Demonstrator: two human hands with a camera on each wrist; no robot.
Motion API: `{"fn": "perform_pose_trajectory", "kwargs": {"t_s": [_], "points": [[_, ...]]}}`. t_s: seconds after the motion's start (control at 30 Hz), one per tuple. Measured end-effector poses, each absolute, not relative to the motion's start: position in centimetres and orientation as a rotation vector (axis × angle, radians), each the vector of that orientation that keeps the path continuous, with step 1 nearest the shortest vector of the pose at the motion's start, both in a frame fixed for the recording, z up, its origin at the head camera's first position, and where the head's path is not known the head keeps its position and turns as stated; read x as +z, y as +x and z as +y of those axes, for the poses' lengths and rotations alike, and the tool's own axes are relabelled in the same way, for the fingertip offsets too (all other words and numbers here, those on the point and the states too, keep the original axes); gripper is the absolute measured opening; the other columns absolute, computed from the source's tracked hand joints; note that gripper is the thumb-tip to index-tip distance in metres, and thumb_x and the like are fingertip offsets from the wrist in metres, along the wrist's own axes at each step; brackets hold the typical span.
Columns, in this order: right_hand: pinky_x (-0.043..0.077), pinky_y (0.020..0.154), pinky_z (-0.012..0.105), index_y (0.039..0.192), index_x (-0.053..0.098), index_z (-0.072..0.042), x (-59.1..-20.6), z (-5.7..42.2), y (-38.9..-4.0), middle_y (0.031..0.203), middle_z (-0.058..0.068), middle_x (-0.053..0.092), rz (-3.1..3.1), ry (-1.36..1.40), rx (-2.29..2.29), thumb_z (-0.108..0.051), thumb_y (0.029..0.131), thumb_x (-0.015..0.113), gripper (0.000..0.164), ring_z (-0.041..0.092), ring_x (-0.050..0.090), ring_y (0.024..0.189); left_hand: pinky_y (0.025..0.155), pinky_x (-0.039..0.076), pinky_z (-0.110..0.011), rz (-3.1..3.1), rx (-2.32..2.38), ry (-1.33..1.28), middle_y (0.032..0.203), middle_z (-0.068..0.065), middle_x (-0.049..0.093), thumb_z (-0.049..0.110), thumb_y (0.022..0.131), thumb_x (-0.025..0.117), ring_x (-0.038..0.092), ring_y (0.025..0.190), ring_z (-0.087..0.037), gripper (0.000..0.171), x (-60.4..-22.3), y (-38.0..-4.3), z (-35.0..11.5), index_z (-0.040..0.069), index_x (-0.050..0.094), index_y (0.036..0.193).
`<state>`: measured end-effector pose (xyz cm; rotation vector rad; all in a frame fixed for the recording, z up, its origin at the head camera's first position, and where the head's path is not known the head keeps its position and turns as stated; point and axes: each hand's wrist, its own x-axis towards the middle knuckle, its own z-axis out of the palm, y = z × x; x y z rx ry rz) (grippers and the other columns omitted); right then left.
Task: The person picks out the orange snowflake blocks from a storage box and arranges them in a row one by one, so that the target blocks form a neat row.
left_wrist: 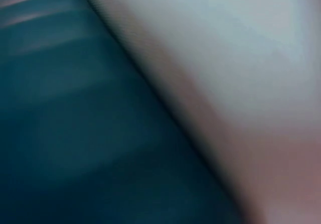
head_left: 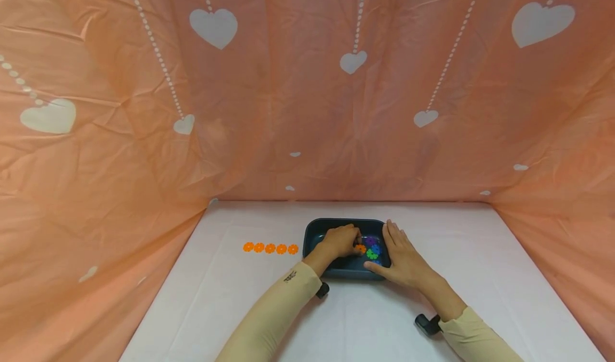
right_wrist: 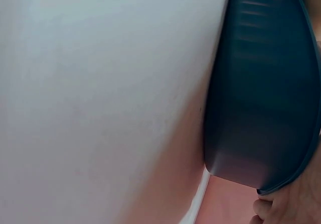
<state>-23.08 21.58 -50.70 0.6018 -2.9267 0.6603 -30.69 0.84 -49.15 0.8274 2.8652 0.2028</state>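
My left hand [head_left: 342, 242] reaches into a dark blue-green tray [head_left: 343, 273], fingers bent downward. Its thumb and fingertips are at an orange flower-shaped piece [head_left: 361, 250], pinching it. Beside that piece in the tray lie a green flower piece [head_left: 372, 254], a blue one [head_left: 377, 249] and a purple one [head_left: 370, 241]. Against the tray's right end rests my right hand [head_left: 403, 258], with straight fingers along the far corner and the thumb spread over the near rim. In the right wrist view, part of the right hand [right_wrist: 288, 204] shows at the tray's corner [right_wrist: 251, 169].
Left of the tray, several orange flower pieces [head_left: 270, 249] lie in a straight row on the white table [head_left: 206, 303]. An orange curtain with white hearts [head_left: 307, 111] hangs behind and at both sides. The left wrist view shows only the blurred tray wall [left_wrist: 90, 123] and table.
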Motion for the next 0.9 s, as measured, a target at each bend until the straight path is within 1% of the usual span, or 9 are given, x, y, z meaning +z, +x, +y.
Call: {"fn": "perform_pose_trajectory", "kwargs": {"t_s": [0.2,0.43,0.6,0.7,0.9], "points": [[0.015,0.128,0.063,0.162,0.021,0.016,-50.6,21.4,-23.0,0.173,0.035,0.015,-2.926,0.602,0.661,-0.067,0.094,0.070,0.119,0.050,0.015,0.161,0.094,0.056,-0.037,2.821,0.229,0.809,0.110,0.004,0.064,0.036,0.096,0.083,0.064,0.095,-0.013,0.026,-49.0,-30.6,0.7,0.021,0.075,0.116],[0.014,0.129,0.062,0.163,0.019,0.015,-50.7,21.3,-22.9,0.174,0.033,0.013,-2.956,0.581,0.675,-0.068,0.093,0.070,0.120,0.048,0.013,0.162,0.091,0.055,-0.034,2.825,0.263,0.831,0.110,0.006,0.063,0.037,0.094,0.084,0.062,0.095,-0.011,0.029,-48.5,-30.8,-0.2,0.022,0.073,0.116],[0.013,0.129,0.062,0.164,0.018,0.013,-50.7,21.4,-23.0,0.175,0.032,0.011,-2.960,0.567,0.683,-0.069,0.093,0.070,0.121,0.048,0.012,0.163,0.093,0.054,-0.031,2.849,0.366,0.822,0.111,0.008,0.064,0.038,0.095,0.084,0.063,0.100,-0.008,0.030,-47.6,-30.7,-1.5,0.023,0.071,0.117],[0.012,0.129,0.063,0.164,0.018,0.013,-50.6,21.4,-23.0,0.175,0.032,0.011,-2.958,0.565,0.686,-0.069,0.092,0.070,0.121,0.048,0.011,0.162,0.093,0.053,-0.032,2.855,0.418,0.821,0.113,0.008,0.063,0.038,0.096,0.083,0.062,0.100,-0.007,0.029,-46.8,-30.5,-2.4,0.023,0.070,0.118],[0.013,0.129,0.063,0.164,0.018,0.014,-50.6,21.5,-23.0,0.174,0.032,0.011,-2.959,0.560,0.676,-0.070,0.092,0.069,0.122,0.050,0.011,0.162,0.093,0.054,-0.035,2.857,0.548,0.842,0.114,0.006,0.063,0.035,0.096,0.083,0.062,0.100,-0.009,0.028,-45.7,-30.4,-4.1,0.021,0.068,0.115]]}}
